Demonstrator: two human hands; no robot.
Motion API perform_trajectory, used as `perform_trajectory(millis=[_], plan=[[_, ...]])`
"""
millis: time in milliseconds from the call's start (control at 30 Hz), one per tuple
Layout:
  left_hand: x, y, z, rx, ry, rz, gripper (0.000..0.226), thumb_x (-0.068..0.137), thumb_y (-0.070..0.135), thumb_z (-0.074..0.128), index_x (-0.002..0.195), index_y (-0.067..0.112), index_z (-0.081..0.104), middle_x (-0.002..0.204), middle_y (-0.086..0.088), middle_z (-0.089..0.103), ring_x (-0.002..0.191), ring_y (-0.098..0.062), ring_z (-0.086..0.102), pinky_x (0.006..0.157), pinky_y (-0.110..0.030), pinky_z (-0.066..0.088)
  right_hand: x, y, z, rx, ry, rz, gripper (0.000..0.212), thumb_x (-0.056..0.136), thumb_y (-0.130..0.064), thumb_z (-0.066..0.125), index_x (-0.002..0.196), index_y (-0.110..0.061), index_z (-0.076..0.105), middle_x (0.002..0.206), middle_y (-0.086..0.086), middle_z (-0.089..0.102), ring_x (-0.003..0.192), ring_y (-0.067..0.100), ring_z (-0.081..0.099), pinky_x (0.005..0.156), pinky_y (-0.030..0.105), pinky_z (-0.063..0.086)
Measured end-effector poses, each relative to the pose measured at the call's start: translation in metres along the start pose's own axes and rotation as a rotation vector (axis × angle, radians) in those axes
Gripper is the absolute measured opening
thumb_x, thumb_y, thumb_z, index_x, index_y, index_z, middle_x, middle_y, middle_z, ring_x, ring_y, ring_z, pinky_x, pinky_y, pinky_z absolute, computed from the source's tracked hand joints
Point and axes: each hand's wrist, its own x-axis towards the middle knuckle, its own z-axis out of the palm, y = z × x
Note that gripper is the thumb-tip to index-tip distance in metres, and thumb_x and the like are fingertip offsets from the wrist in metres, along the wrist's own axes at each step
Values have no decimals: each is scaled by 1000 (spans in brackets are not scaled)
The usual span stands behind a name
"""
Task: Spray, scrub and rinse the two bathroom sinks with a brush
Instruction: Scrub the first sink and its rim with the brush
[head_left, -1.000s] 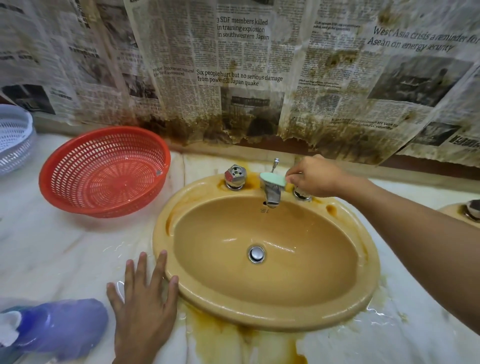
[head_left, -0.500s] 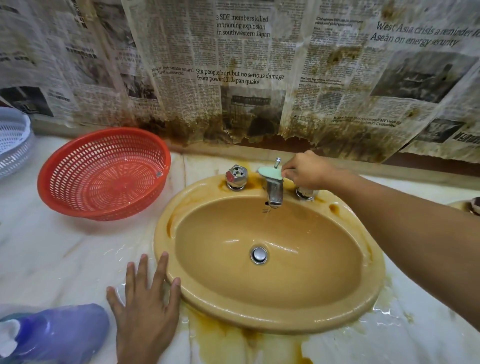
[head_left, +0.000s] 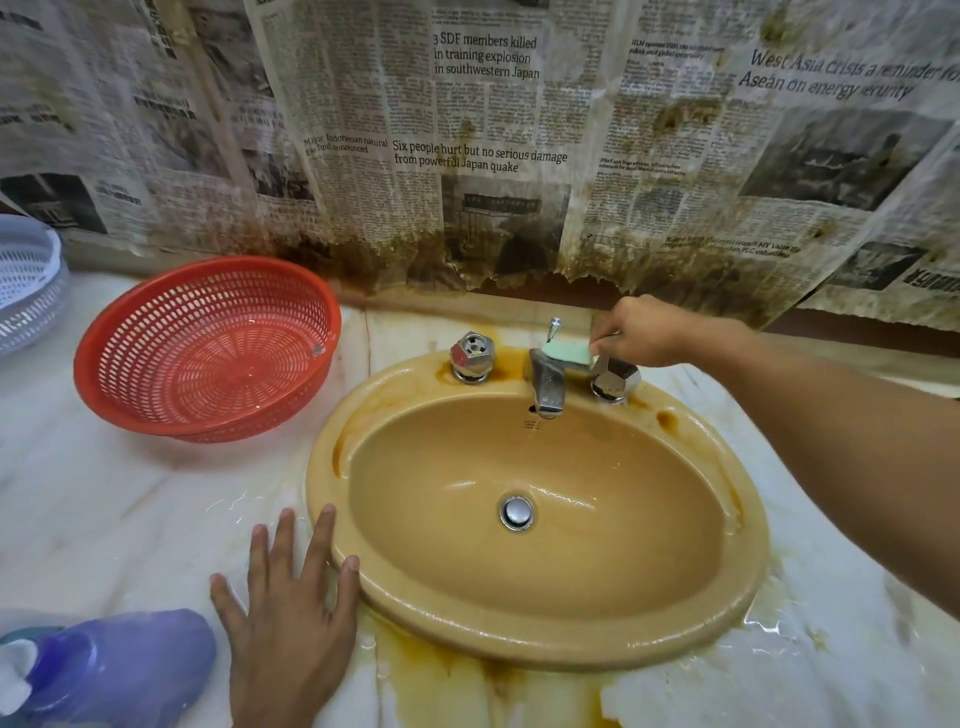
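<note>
A tan oval sink (head_left: 748, 566) is set in a marble counter, with brown stains around its rim. My right hand (head_left: 641, 332) reaches over the back of the sink and grips a pale green scrub brush (head_left: 569, 353) pressed on top of the chrome spout (head_left: 548, 389), between the left tap knob (head_left: 471, 356) and the right tap knob (head_left: 615, 376). A thin stream of water falls from the spout toward the drain (head_left: 517, 513). My left hand (head_left: 288, 618) lies flat on the wet counter, fingers spread, touching the sink's front left rim. The second sink is out of view.
A red plastic colander (head_left: 156, 405) stands on the counter left of the sink. A white basket (head_left: 31, 291) sits at the far left edge. A purple spray bottle (head_left: 114, 670) lies at the bottom left. Stained newspaper (head_left: 467, 156) covers the wall behind.
My right hand has drawn the brush rightward along the top of the spout, uncovering the right tap knob. My left hand has stayed flat on the counter.
</note>
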Motion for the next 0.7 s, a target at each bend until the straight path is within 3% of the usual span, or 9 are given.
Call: perform_trajectory(millis=[67, 167, 433, 567, 700], plan=[[0, 0, 0, 0, 0, -5, 65, 92, 71, 3, 156, 59, -3, 172, 10, 5, 158, -15, -8, 123, -58, -6, -7, 14, -11, -45, -22, 18, 26, 100, -38, 63, 110, -23, 80, 116, -5, 75, 110, 20, 66, 98, 38, 52], [2, 0, 1, 13, -4, -6, 65, 92, 71, 3, 156, 58, -3, 172, 9, 7, 158, -16, -5, 122, -59, -5, -15, 20, -12, 23, 29, 5, 27, 100, -39, 63, 115, -21, 79, 121, -5, 74, 117, 20, 64, 99, 33, 48], [3, 0, 0, 0, -6, -9, 69, 89, 72, 1, 157, 58, 3, 172, 10, 6, 158, -15, -6, 123, -58, -5, 8, -24, 12, 85, 75, -81, 27, 102, -32, 58, 117, -20, 77, 118, -4, 74, 101, 13, 61, 85, 31, 49], [4, 0, 0, 2, 0, -10, 70, 90, 72, 3, 158, 56, 9, 172, 9, 11, 158, -17, -2, 122, -60, -3, 3, -11, -10, 88, -12, -69, 28, 100, -38, 63, 117, -22, 77, 122, -6, 73, 103, 12, 61, 94, 32, 50], [5, -1, 2, -1, -5, -9, 69, 90, 71, 7, 158, 56, 13, 171, 8, 14, 159, -18, 2, 122, -62, 0, 4, -13, 4, 56, 52, -52, 28, 102, -34, 58, 115, -20, 78, 117, -3, 75, 114, 20, 61, 96, 35, 50]])
